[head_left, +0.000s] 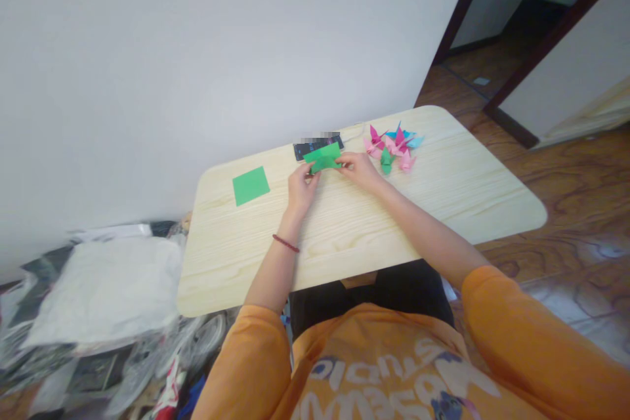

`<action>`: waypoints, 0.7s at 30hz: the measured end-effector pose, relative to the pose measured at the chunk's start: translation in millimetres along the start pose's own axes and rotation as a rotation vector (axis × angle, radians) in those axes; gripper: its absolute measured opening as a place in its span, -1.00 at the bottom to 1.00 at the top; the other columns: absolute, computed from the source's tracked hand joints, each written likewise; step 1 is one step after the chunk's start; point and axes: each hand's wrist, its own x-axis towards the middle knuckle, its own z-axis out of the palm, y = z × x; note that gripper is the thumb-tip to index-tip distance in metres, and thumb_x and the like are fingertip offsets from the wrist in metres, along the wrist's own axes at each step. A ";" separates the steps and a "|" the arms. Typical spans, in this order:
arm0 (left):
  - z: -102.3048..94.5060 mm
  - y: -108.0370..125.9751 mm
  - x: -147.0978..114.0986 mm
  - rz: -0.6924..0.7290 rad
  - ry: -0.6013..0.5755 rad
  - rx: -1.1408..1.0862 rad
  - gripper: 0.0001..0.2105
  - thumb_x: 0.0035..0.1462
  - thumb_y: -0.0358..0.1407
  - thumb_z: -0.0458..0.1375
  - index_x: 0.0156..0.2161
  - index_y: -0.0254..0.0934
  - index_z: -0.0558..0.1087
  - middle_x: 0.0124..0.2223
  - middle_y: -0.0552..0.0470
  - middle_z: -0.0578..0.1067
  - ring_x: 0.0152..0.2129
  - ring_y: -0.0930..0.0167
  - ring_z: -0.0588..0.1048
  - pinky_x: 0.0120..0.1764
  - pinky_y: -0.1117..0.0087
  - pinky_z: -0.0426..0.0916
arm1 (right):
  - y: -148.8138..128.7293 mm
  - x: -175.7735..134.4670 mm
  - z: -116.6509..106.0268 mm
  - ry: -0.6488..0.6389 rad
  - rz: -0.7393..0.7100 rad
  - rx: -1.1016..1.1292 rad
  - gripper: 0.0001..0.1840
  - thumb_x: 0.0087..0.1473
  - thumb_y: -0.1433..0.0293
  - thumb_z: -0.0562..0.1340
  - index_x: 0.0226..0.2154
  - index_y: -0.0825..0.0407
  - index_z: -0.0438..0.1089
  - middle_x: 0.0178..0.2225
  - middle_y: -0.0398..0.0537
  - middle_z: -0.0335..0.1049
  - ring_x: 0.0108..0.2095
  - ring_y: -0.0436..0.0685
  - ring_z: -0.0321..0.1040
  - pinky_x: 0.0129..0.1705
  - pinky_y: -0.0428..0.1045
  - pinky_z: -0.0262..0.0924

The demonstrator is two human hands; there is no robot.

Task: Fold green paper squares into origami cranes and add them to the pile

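A sheet of green paper [322, 153], bent over on itself, is held between my two hands above the table. My left hand [302, 188] pinches its near left corner, the thumb and fingers closed on it. At the near right corner, my right hand [361, 172] grips the same sheet between thumb and fingertips. A flat green square of paper [251, 186] lies on the tabletop to the left of my left hand. Several folded paper cranes in pink, blue and green, including a green crane [386, 161], sit in a group just right of my right hand.
Behind the held sheet, a phone [305, 149] lies by the wall, with a pale cable near it. The light wooden table [236, 269] has rounded corners. Bags and packaging [108, 289] are piled on the left. A doorway opens at the far right.
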 end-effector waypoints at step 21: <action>-10.0 9.7 1.0 -0.015 -0.133 -0.045 -0.65 -0.08 -0.58 0.01 -0.33 -0.24 0.59 -0.18 -0.07 0.44 -0.19 0.35 0.45 -0.26 0.41 0.42 | -5.0 -2.9 -3.3 -0.035 0.015 0.131 -0.74 -0.12 0.53 0.23 -0.34 0.06 0.59 -0.36 -0.05 0.55 -0.40 0.04 0.39 -0.31 -0.07 0.26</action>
